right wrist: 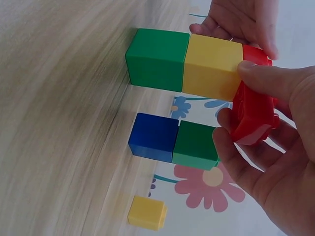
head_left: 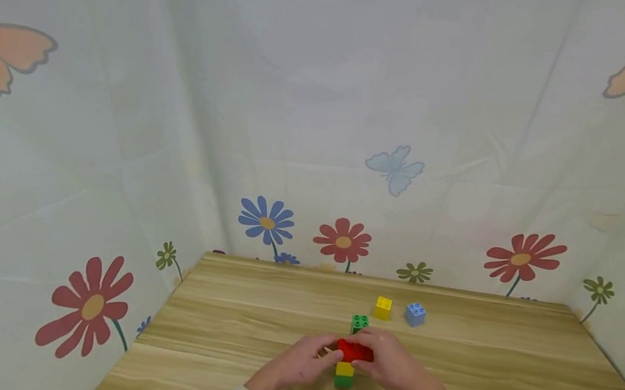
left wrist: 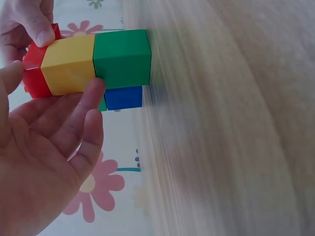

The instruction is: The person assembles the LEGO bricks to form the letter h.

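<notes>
A long red toy brick point(head_left: 353, 352) lies across the top of a stack, its right end overhanging. Beneath it come a yellow brick point(right wrist: 212, 66) and, standing on the table, a green brick point(right wrist: 157, 60). My right hand point(head_left: 389, 361) grips the overhanging end, thumb on the near side and fingers round the far side. At the other end, my left hand point(head_left: 303, 358) holds the red brick between thumb and fingers. Its lower fingers lie along the side of the yellow brick, as the left wrist view shows.
Just behind stands another stack, a green brick point(head_left: 360, 323) on a blue brick point(right wrist: 154, 136). Farther back on the wooden table point(head_left: 255, 303) are a single yellow brick point(head_left: 383, 308) and a light blue brick point(head_left: 415, 314). A flowered curtain point(head_left: 316, 157) hangs along the table's back edge.
</notes>
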